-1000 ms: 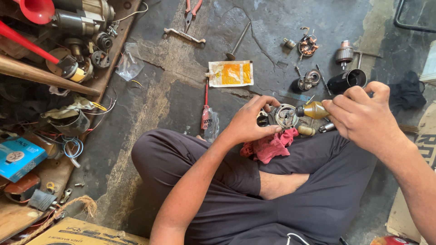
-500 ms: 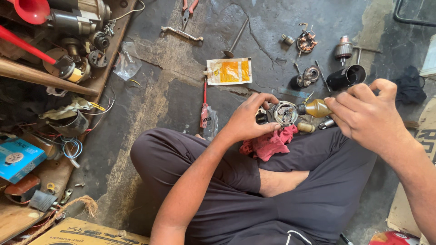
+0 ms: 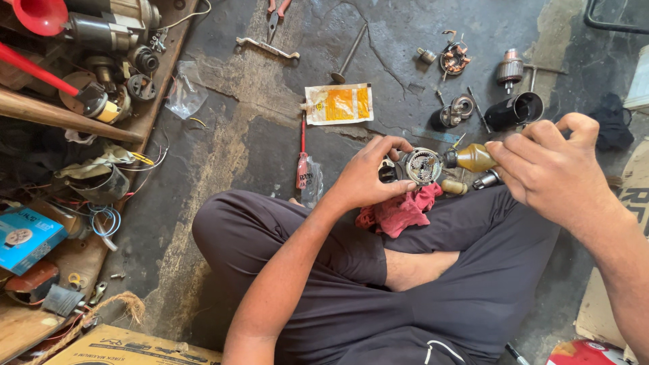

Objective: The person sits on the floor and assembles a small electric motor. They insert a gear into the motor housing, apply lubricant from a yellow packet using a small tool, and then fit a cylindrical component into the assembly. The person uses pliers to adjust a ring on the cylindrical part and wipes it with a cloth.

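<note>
My left hand grips a round metal motor part above my lap, its far side hidden by my fingers. My right hand pinches an amber bottle, whose nozzle touches the part. A red rag lies beneath.
</note>
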